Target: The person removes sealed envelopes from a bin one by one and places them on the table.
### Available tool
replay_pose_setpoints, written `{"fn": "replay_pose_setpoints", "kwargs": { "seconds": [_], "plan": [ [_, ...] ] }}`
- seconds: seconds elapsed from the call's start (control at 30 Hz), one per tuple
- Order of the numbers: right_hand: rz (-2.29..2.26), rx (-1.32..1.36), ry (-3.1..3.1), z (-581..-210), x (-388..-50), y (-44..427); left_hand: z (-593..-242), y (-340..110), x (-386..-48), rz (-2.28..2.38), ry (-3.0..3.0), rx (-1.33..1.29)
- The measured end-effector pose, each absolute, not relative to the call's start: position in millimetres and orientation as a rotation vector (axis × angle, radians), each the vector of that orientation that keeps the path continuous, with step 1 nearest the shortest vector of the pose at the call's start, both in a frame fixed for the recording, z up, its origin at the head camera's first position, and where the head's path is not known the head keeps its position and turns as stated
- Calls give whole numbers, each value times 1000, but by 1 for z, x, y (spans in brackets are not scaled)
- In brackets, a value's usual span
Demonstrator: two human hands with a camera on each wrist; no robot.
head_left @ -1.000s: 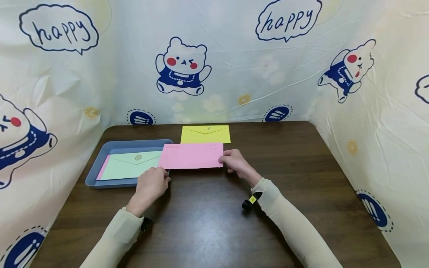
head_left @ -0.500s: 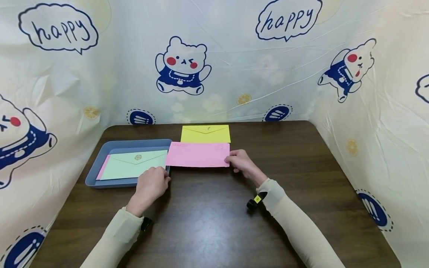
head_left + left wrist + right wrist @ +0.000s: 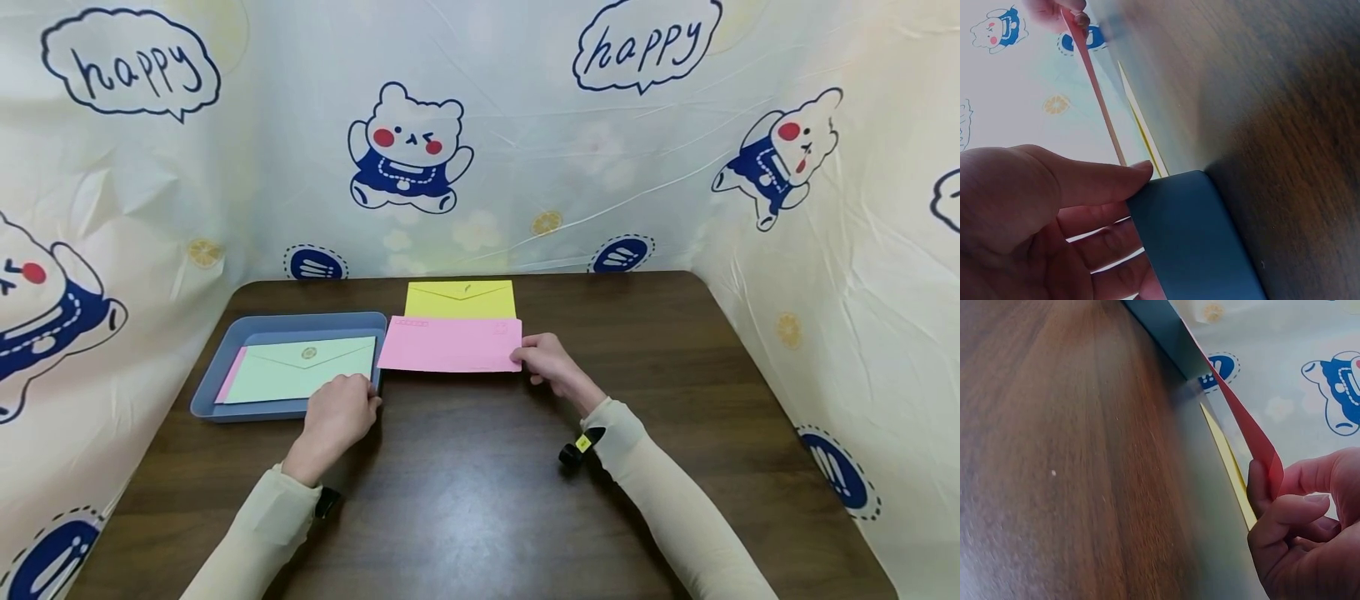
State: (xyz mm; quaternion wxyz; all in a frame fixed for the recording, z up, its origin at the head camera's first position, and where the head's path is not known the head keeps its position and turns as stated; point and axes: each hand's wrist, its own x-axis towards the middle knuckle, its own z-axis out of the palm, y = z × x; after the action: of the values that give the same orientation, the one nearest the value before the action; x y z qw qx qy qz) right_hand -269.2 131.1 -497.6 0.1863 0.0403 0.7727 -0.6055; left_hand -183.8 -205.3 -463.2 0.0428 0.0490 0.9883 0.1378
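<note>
Between the thumb and fingers of my right hand (image 3: pixel 555 362) is the right end of a pink envelope (image 3: pixel 450 346). In the right wrist view this pink envelope (image 3: pixel 1241 419) is edge-on, raised off the table. My left hand (image 3: pixel 341 421) grips the near right part of the blue tray (image 3: pixel 262 325); the left wrist view has the thumb on the rim of the tray (image 3: pixel 1191 231). Inside the tray lies a pale green envelope (image 3: pixel 292 375), with a pink edge (image 3: pixel 231 375) showing from under it. Behind the held envelope lies a yellow envelope (image 3: pixel 461 298), its lower part hidden.
A dark wooden table (image 3: pixel 465 500) carries everything. Printed cloth (image 3: pixel 525 150) hangs behind it and along both sides. The tray stands at the table's left, and the yellow envelope lies near the back edge.
My right hand has drawn the pink envelope to the right, from overlapping the green envelope to beside the tray's right rim. The left hand and the tray have stayed in place.
</note>
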Motion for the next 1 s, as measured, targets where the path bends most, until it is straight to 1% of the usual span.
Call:
{"fn": "replay_pose_setpoints", "kwargs": {
  "seconds": [0.33, 1.0],
  "plan": [
    [-1657, 113, 2214, -496, -273, 139, -466, -207, -185, 423, 3035, 161],
    [-1618, 140, 2240, -501, -273, 135, -466, -207, -185, 434, 3027, 164]
  ]
}}
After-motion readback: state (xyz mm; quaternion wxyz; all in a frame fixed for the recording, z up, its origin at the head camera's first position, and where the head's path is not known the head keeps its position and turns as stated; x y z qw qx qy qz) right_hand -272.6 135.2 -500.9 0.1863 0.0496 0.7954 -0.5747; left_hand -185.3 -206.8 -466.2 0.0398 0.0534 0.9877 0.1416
